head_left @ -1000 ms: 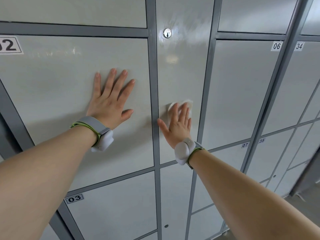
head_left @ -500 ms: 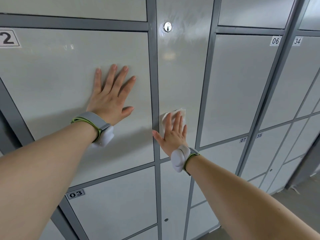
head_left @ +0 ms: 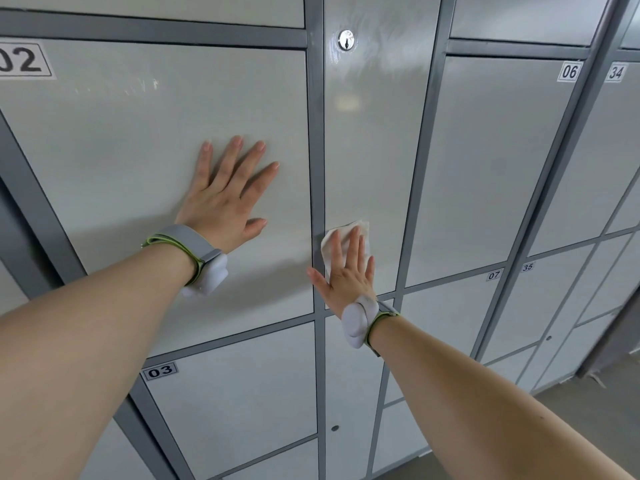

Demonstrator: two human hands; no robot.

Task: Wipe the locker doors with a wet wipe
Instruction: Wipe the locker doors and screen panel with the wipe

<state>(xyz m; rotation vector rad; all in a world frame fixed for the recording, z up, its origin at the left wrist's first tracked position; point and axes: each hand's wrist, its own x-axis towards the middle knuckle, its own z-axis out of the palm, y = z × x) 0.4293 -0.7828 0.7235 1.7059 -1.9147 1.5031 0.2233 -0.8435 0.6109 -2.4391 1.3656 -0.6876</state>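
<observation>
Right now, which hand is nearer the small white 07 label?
Right. Right hand, pressing the white wet wipe, is left of the 07 label; left hand lies flat on door 02, farther left.

the right hand (head_left: 346, 271) is pressing a crumpled white wet wipe (head_left: 346, 233) against the narrow grey metal locker door (head_left: 374, 150); the left hand (head_left: 225, 199) is lying flat on the wide grey door marked 02 (head_left: 138, 140).

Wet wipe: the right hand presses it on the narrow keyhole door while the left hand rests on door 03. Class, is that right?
No. The head view shows the left hand flat on door 02, not 03; the right hand presses the wet wipe on the narrow keyhole door.
</observation>
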